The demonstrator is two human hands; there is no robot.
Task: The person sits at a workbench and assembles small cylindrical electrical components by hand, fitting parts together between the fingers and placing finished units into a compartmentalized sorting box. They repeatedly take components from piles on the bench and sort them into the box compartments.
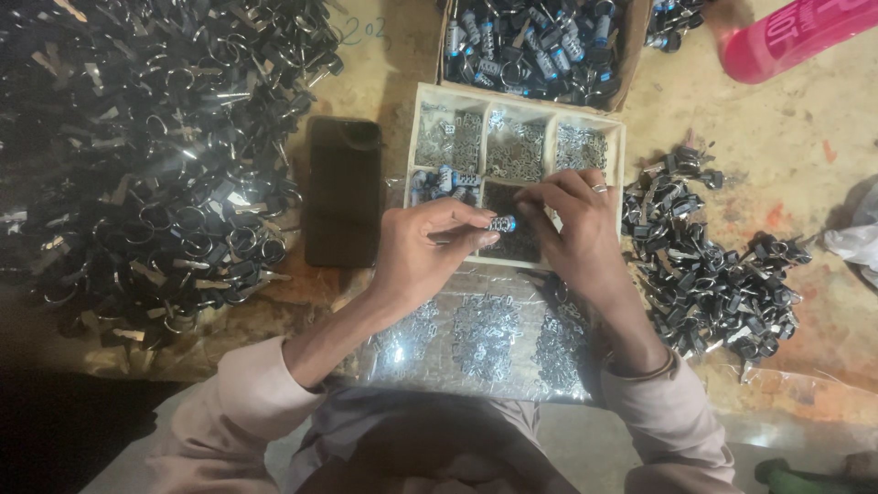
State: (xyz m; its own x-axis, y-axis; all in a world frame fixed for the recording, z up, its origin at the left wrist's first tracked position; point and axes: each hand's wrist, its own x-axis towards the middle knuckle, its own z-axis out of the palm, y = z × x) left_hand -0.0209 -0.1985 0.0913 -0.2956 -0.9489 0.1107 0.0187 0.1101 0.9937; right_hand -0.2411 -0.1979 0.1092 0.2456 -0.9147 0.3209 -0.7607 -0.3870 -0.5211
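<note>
Head view, looking straight down: both hands meet over the near edge of a pale wooden compartment tray (pixel 622 146) on the counter (pixel 805 137). The left hand (pixel 422 252) has its grip closed on a small metal cylinder with a blue end (pixel 501 223), pinched between thumb and fingertips and held level. The right hand (pixel 576 224), with a ring on one finger, has its fingertips curled down beside that cylinder; whether they touch it or pinch something smaller cannot be told. The cylinder sits just above the tray's near middle compartment, which holds dark small parts.

The tray's three far compartments hold small silvery metal bits, and its near left compartment holds several blue and silver cylinders (pixel 439 181). Just left of the tray lies a dark phone (pixel 343 192), face up. Further left, a large heap of black and silver ring-shaped parts (pixel 146 165) covers the counter. To the right of the tray lies a smaller heap of black assembled pieces (pixel 704 265). Beyond the tray stands a cardboard box (pixel 636 55) full of dark parts with blue ends, and a pink bottle (pixel 796 37) lies at the far right. Near the person, on the lap, a clear plastic sheet (pixel 476 338) carries three rows of tiny silvery pieces.
</note>
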